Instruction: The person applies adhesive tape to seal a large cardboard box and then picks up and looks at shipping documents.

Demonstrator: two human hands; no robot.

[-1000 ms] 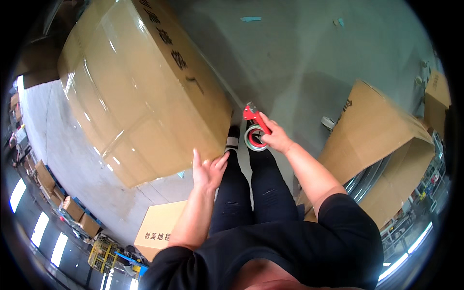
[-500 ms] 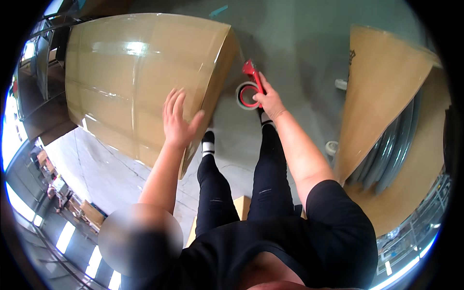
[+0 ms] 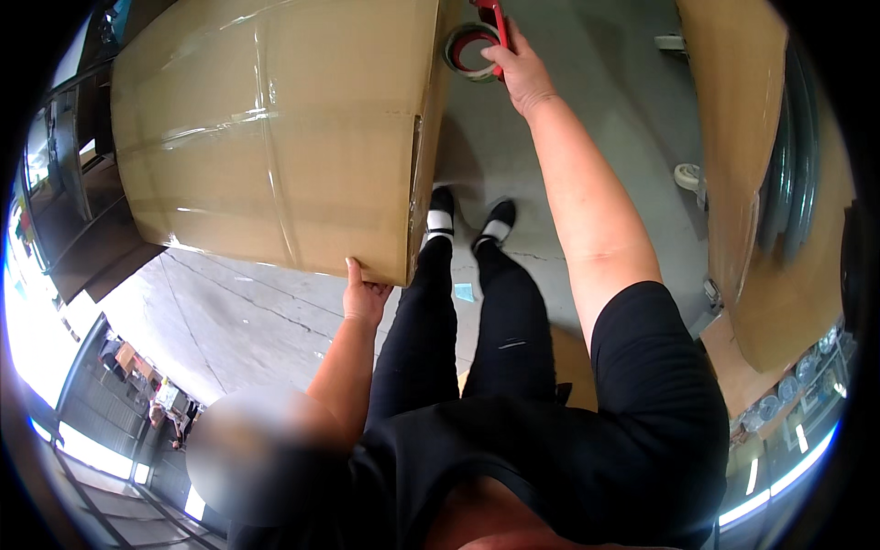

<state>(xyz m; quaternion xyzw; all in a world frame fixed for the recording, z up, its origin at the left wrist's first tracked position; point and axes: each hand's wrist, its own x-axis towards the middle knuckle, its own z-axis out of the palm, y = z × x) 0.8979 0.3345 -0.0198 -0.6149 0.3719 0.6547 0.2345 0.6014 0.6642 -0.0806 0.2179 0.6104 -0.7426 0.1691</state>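
The front-left box (image 3: 275, 147), likely stiff and heavy, is being gripped at its near edge, probably the best spot, by the left hand (image 3: 365, 299), the tape holder (image 3: 500, 26) by the right hand (image 3: 526, 75).

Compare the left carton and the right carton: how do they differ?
Surface: the left carton has strips of clear tape across its broad face; the right carton has an open side showing shiny grey contents.
Contact: the left hand is at the left carton's near edge; neither hand touches the right carton.
Shared: both are brown cardboard.
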